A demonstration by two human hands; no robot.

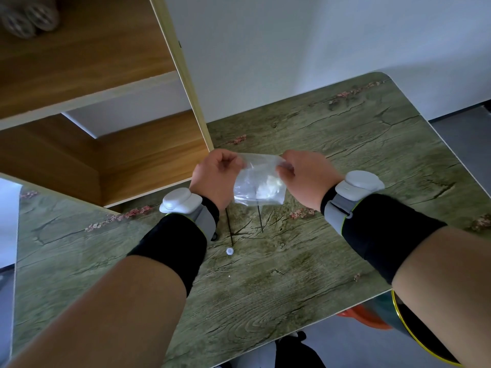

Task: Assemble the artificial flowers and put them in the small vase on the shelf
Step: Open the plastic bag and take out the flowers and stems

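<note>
A small clear plastic bag (259,184) with whitish flower parts inside hangs above the table. My left hand (216,176) pinches its top left corner and my right hand (305,176) pinches its top right corner. Two thin dark stems (230,229) lie on the green table (345,144) just below the bag. A small white round cap (229,251) lies near the lower end of the left stem. The small vase is not clearly visible; only a blurred grey object (26,17) shows on the upper shelf at the top left.
A wooden shelf unit (87,83) with two levels stands at the left, its pale upright edge (186,81) close to my left hand. A white wall is behind the table. An orange stool (364,314) shows below the table's right edge.
</note>
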